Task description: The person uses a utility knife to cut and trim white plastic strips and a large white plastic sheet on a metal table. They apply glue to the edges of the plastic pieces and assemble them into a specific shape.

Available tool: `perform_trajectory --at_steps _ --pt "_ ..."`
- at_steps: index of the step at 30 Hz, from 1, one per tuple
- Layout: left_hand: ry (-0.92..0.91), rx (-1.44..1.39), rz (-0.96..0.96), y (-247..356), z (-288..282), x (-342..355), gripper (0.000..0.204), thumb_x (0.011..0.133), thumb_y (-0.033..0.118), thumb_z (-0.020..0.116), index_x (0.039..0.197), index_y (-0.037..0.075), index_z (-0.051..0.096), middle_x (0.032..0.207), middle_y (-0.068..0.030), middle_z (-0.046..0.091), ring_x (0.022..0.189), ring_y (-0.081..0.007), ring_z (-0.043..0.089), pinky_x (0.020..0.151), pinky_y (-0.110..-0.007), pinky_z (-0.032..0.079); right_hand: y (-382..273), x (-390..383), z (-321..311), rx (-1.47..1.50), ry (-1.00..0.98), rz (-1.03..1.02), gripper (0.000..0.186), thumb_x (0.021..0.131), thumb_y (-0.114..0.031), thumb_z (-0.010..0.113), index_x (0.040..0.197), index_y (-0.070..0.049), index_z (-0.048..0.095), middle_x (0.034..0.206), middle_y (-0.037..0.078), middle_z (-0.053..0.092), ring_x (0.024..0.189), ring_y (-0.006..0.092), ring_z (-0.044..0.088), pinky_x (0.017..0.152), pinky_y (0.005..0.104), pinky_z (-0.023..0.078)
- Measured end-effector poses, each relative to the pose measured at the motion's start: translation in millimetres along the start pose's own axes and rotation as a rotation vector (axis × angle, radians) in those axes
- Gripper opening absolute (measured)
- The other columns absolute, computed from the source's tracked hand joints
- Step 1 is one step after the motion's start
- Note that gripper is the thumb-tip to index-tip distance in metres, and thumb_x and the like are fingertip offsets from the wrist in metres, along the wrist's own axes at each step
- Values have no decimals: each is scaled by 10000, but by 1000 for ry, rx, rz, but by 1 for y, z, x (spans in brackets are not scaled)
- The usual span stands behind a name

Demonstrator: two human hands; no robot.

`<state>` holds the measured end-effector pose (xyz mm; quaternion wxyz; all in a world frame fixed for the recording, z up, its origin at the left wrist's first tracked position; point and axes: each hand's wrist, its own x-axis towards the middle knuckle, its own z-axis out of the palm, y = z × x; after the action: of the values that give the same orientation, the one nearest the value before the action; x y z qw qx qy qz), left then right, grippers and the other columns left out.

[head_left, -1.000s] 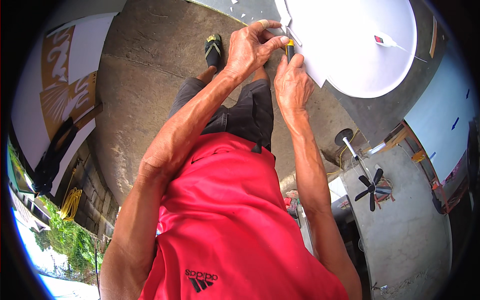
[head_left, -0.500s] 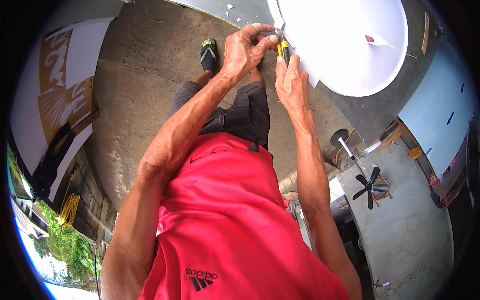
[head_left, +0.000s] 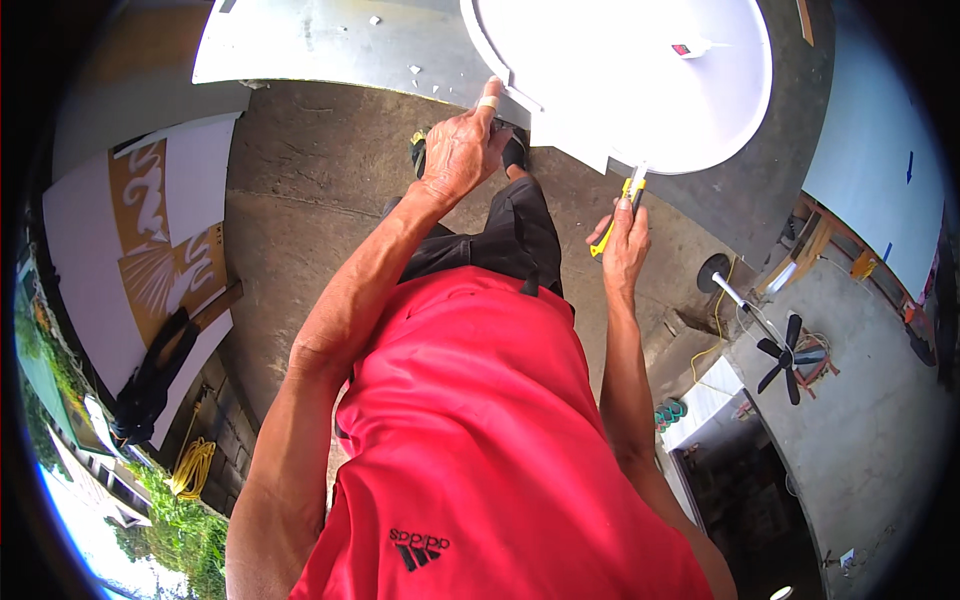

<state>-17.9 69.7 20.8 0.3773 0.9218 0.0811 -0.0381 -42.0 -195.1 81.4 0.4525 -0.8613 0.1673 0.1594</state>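
Observation:
My right hand (head_left: 626, 245) is wrapped around a yellow and black utility knife (head_left: 606, 236), its blade pointing away from me near the rim of a large white disc (head_left: 620, 90). My left hand (head_left: 458, 155), with a pale band around the index finger, reaches to a narrow white strip (head_left: 486, 45) along the disc's left rim. That index finger is stretched out and its tip touches the strip's near end; the other fingers are partly hidden. A flat white piece with angular corners (head_left: 570, 135) juts out from under the disc toward me.
Beneath the disc is a grey tabletop (head_left: 290, 50) with several white scraps (head_left: 415, 70). A small white bottle (head_left: 690, 50) with a red label lies on the disc. To the right stands a black-bladed fan (head_left: 785, 355); painted panels (head_left: 150, 230) lean at the left.
My hands have parted: the right has drawn the knife back to the right and toward me, while the left has gone from a pinch near the blade to a stretched finger on the strip.

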Motion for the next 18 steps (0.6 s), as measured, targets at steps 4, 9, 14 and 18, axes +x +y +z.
perform_trajectory --at_steps 4,9,14,18 --pt "75 194 199 -6 2 -11 635 853 181 731 1451 91 537 775 -80 683 696 -289 668 674 -420 516 9 22 -31 -11 90 -50 406 1079 -407 482 938 -28 525 682 73 610 528 188 649 486 340 500" --pt "189 85 96 9 -5 -20 408 877 192 735 1275 123 681 800 -84 687 669 -277 657 647 -398 515 6 60 -65 -5 129 -82 401 1074 -404 485 971 -21 544 703 72 605 539 188 646 496 333 494" --pt "381 -78 -157 30 2 1 285 890 214 742 1144 83 738 821 -109 693 674 -286 673 619 -390 533 3 98 -92 -9 112 -109 390 1073 -380 499 949 -13 546 683 73 616 524 188 650 498 350 502" --pt "531 -107 -222 34 16 11 205 862 187 767 1041 88 771 830 -106 707 683 -284 696 631 -362 544 2 134 -111 -85 90 -159 399 1065 -368 519 975 18 570 683 74 613 515 184 639 503 345 500"
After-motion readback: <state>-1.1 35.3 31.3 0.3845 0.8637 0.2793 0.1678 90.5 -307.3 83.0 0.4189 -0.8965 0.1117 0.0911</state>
